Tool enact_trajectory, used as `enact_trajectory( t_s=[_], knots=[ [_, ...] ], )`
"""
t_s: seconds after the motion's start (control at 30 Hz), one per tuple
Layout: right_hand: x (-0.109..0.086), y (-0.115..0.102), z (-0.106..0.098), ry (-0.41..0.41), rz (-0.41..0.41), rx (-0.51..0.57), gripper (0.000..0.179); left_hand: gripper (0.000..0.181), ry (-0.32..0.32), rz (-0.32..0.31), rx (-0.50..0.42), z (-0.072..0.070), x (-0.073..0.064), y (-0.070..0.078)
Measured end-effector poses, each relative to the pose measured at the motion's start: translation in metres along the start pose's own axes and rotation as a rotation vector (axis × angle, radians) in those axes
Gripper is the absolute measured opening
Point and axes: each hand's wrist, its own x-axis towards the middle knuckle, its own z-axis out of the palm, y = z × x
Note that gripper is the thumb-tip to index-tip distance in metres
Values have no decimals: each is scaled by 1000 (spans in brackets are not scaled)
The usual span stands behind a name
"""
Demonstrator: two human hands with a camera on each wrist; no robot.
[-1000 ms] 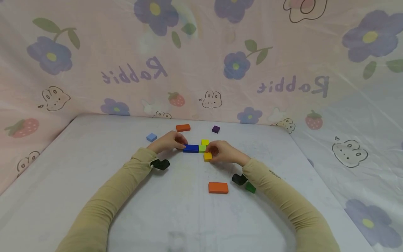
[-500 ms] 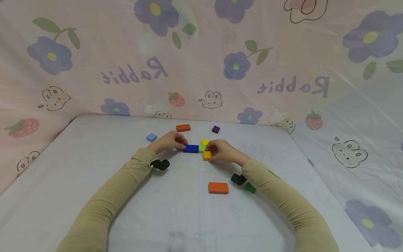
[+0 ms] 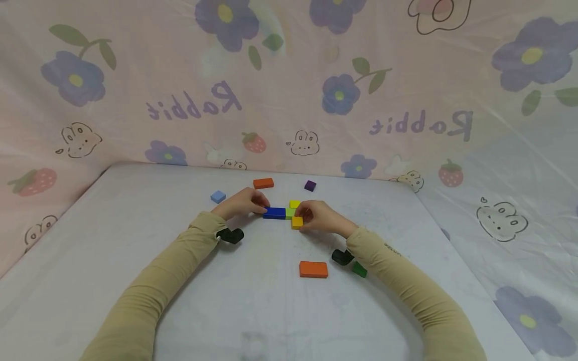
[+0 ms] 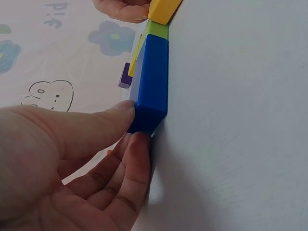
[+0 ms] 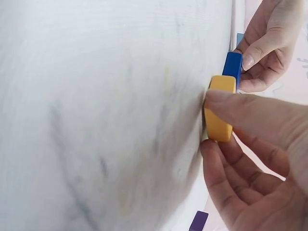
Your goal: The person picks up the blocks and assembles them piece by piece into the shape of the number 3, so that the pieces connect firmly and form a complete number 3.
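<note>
Left hand (image 3: 246, 201) curled at blue block's (image 3: 274, 213) outer end, thumb and fingertips closed up on it, probably bracing so the row won't slide. Right hand (image 3: 319, 218) pinches amber block (image 3: 297, 223), thumb and fingertips parted only by it; that hold likely leaves the side toward lime block (image 3: 290, 214) free. Blue and lime end to end, yellow block (image 3: 294, 204) just beyond lime. Amber between right thumb and fingertips, on lime's near side; contact with lime, can't tell
</note>
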Motion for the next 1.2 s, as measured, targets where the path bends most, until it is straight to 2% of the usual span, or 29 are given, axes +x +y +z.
enact_trajectory(
  t_s=[0.77,1.2],
  knots=[
    [1,4,2,0,22,8,33,19,0,1,-13,1,0,2],
    [0,1,2,15,-11,-4,32,18,-6,9,-13,0,1,-1]
  ],
)
